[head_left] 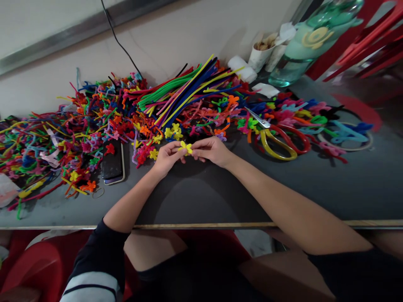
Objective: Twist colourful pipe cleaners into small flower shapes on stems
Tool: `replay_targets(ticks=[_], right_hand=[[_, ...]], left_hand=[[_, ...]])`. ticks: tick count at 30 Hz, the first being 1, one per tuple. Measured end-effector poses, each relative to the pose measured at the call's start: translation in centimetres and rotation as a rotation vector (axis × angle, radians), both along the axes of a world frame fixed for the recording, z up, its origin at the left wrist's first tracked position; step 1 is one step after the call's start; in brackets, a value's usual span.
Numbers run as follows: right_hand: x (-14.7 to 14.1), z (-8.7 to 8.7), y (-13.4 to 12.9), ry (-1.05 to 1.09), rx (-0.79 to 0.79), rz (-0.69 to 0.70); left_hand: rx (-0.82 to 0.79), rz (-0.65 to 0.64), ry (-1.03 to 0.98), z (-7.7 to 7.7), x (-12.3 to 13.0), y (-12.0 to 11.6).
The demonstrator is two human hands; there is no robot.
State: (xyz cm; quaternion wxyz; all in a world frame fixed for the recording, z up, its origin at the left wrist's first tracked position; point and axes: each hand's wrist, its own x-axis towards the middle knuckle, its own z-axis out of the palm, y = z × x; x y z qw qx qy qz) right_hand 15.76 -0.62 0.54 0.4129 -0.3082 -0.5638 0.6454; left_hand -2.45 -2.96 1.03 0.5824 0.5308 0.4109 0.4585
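A small yellow pipe-cleaner flower (pixel 186 147) is pinched between my two hands above the dark tabletop. My left hand (pixel 168 157) grips its left side with thumb and fingers, and my right hand (pixel 214 151) holds its right side the same way. Just beyond my fingers lies a cluster of finished yellow flowers (pixel 173 132). Past that, a bundle of long straight pipe cleaners (pixel 185 92) in green, blue, yellow and pink rests on the pile. The undersides of my fingertips are partly hidden.
Scissors (pixel 277 144) with yellow and red handles lie to the right. A phone (pixel 113 163) sits at the left beside a heap of colourful pipe-cleaner pieces (pixel 63 138). At the back right stand a large green bottle (pixel 296 58), paper cups (pixel 262 54) and a white roll (pixel 242 69).
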Motion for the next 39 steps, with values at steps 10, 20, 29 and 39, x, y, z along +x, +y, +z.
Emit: replay_targets(ticks=[10, 20, 29, 39], right_hand=[[-0.2, 0.1, -0.1, -0.056, 0.03, -0.016], [-0.5, -0.4, -0.1, -0.089, 0.084, -0.027], [-0.9, -0.3, -0.4, -0.176, 0.182, -0.105], [-0.8, -0.7, -0.1, -0.184, 0.211, -0.16]], left_hand=[[0.067, 0.111, 0.069, 0.2, 0.4, -0.3], [0.141, 0.218, 0.104, -0.4, 0.7, -0.5], [0.178, 0.3, 0.199, -0.6, 0.6, -0.3], [0.124, 0.283, 0.17, -0.6, 0.6, -0.2]])
